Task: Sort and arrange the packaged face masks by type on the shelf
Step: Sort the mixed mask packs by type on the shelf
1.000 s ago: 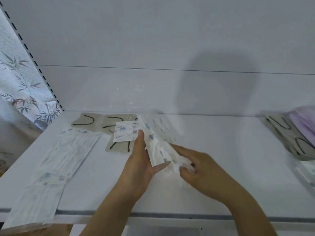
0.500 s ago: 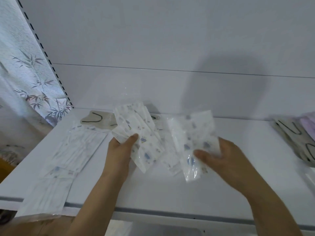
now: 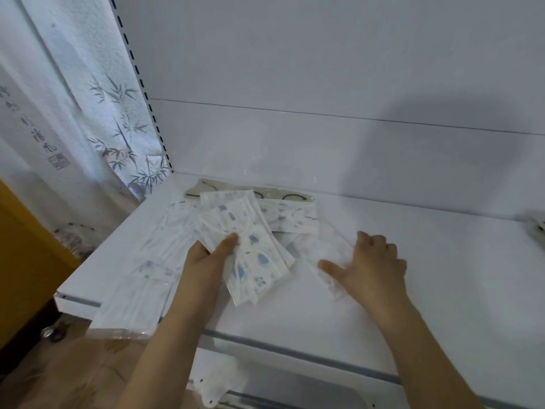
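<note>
Since half a second ago, the patterned packet held up in the right hand [image 3: 373, 265] has been brought down onto the shelf [image 3: 427, 261]; that hand is now seen resting on a blurred pale packet [image 3: 327, 246] lying flat there, thumb spread to the left, fingers bent over the far edge. Whether the packet is gripped or only pressed down cannot be told through the blur.

A fan of packaged face masks [image 3: 250, 255], white with blue and grey prints, is held by the left hand [image 3: 211, 255], thumb laid across the top, fingers hidden beneath. The fan is held just above the shelf's left-middle part, tilted down toward the front edge.

Behind the fan, more printed mask packets [image 3: 290, 216] are noted lying flat on the shelf. Further back, against the rear panel, grey mask packets with black ear loops [image 3: 283, 196] are partly covered by them. Left of the held fan, plain white mask packets [image 3: 138, 290] are laid in a row running to the front edge, the nearest overhanging it.

At the far right edge, a small part of another packet [image 3: 538, 228] is seen. A bamboo-print curtain [image 3: 118, 128] hangs to the left of the shelf upright.
</note>
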Demonstrator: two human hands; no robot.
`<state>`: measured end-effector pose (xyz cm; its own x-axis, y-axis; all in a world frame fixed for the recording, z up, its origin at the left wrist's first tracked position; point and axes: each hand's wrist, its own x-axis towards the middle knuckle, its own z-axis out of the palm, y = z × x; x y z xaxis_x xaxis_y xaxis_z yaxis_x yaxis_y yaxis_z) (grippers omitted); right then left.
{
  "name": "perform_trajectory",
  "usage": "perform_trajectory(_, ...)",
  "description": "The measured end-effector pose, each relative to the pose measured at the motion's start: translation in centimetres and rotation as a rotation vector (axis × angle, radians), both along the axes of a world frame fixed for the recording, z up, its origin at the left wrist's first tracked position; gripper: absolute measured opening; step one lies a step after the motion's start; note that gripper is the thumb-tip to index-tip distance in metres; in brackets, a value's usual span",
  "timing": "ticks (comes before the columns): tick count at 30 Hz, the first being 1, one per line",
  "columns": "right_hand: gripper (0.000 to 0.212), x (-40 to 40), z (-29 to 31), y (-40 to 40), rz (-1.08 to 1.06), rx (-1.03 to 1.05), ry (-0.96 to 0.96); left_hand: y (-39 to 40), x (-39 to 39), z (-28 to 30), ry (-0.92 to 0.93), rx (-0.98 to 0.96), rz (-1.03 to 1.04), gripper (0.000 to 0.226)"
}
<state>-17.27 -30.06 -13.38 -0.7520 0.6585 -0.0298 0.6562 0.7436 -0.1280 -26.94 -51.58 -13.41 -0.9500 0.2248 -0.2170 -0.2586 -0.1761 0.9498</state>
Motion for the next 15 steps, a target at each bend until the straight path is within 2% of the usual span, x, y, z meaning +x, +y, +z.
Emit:
perform_trajectory(2, 0.074, 0.1, -0.3, 0.7, 0.003, -0.111, 0.007, -0.4, -0.1, -0.3, -0.029, -0.011, 0.018, 0.015)
perform_trajectory(5, 0.041, 0.7, -0.1, 1.6, 0.012, -0.372, 0.184, -0.7, 0.3, -0.5, -0.057, -0.044, 0.019, 0.014)
perform_trajectory(7, 0.021, 1.5, 0.7, 2.5, -0.024, -0.385, 0.322, -1.1, 0.3, -0.3, -0.083, -0.039, 0.026, 0.013)
perform_trajectory(8, 0.019, 1.9, 1.2, 2.8, -0.059, -0.401, 0.399, -1.3, 0.4, -0.2, -0.089, -0.041, 0.036, 0.012)
perform_trajectory(10, 0.023, 2.6, 2.6, 2.8, -0.136, -0.462, 0.6, -1.5, 0.4, -0.2, -0.089, -0.049, 0.054, 0.012)
perform_trajectory(12, 0.03, 2.9, 3.7, 1.3, -0.184, -0.382, 0.788, -1.0, 1.0, 0.0, -0.065, -0.054, 0.052, 0.012)
perform_trajectory(14, 0.041, 2.4, 4.1, -2.0, -0.14, -0.173, 0.776, 0.0, 2.0, 0.3, -0.053, -0.014, 0.006, 0.015)
perform_trajectory(15, 0.045, 2.0, 4.1, -4.0, -0.05, -0.109, 0.726, 0.5, 2.6, 0.7, -0.077, 0.048, -0.054, 0.023)
